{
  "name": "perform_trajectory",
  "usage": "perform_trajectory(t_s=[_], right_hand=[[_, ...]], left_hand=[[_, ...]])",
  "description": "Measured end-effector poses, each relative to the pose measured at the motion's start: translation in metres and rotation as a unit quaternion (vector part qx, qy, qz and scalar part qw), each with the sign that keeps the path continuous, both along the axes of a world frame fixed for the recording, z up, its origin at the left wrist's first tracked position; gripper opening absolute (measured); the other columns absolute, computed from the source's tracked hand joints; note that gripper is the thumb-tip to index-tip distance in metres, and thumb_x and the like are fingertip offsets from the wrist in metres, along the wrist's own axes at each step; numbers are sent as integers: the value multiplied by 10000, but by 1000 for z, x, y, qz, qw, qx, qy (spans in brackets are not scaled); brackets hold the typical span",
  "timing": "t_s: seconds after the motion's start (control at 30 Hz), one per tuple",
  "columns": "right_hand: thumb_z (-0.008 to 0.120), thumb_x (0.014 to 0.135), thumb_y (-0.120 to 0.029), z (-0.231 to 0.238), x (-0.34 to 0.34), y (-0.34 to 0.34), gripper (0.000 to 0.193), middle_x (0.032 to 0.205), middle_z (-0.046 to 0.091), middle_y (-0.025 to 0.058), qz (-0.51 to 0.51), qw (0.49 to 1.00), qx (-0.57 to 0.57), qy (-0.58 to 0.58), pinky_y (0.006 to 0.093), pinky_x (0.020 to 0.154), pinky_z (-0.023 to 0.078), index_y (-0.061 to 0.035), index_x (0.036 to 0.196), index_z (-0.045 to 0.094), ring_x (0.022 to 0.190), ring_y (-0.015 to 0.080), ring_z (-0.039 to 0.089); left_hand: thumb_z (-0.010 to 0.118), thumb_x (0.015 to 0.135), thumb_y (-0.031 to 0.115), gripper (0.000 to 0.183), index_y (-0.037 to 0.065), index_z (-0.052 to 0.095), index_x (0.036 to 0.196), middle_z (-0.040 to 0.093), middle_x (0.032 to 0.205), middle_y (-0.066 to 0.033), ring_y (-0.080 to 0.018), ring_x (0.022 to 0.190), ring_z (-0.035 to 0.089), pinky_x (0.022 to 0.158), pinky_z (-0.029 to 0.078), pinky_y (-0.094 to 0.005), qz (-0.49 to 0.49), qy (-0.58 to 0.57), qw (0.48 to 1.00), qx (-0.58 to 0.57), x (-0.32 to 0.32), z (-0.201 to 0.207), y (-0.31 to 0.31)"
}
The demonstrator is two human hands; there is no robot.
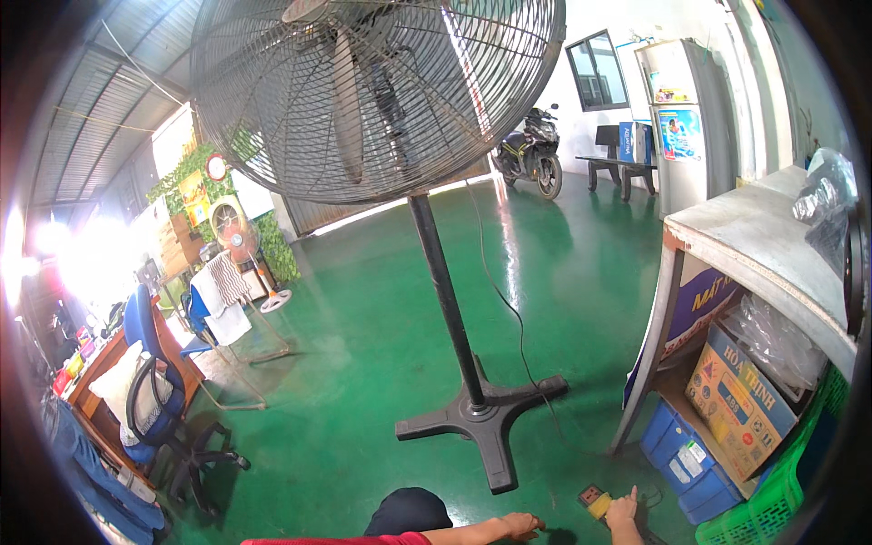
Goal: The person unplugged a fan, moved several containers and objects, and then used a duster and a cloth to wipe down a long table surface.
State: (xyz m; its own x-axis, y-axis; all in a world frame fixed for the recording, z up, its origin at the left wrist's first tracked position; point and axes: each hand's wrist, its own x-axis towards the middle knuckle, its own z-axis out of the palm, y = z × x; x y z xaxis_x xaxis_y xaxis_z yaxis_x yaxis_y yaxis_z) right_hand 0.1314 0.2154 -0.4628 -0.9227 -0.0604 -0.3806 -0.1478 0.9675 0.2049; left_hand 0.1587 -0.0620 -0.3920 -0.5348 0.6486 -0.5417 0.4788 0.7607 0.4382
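On the green floor at the bottom, my right hand [622,511] is closed against a yellow extension socket [596,500] with a reddish-brown face, one digit sticking up. To its left, my left hand [521,526] is low over the floor with its fingers bent together. A small dark bit shows at those fingertips, too small to name. In front of me stands a large black pedestal fan [363,100] on a cross-shaped base [481,413]. Its thin dark cord [509,304] hangs from the head and runs down past the base toward the floor near my hands.
A grey-topped table [754,218] stands close on the right. Beneath it are a blue crate [688,463], a cardboard box [740,400] and a green basket [772,500]. An office chair [173,418] is at left; a motorbike [536,150] and fridge [679,127] stand farther back.
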Motion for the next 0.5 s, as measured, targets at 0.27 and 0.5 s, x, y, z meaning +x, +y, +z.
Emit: perform_trajectory(t_s=[0.27, 0.5], right_hand=[[442, 808, -295, -3, 8, -14, 296, 911, 644, 75, 41, 998, 41, 7, 492, 1048, -48, -140, 927, 664, 1011, 238, 548], [417, 824, -241, 16, 19, -17, 289, 951, 638, 69, -1, 996, 13, -84, 529, 1032, -66, -145, 950, 659, 1046, 225, 532]], left_hand=[[555, 769, 195, 371, 122, 508, 1130, 568, 1039, -153, -324, 957, 548, 811, 447, -409, -11, -36, 999, -18, 7, -31, 4], [425, 806, 198, 256, 79, 555, 992, 579, 997, -155, -346, 939, 553, 786, 456, -416, 4, 5, 1000, -16, 11, -58, 5]])
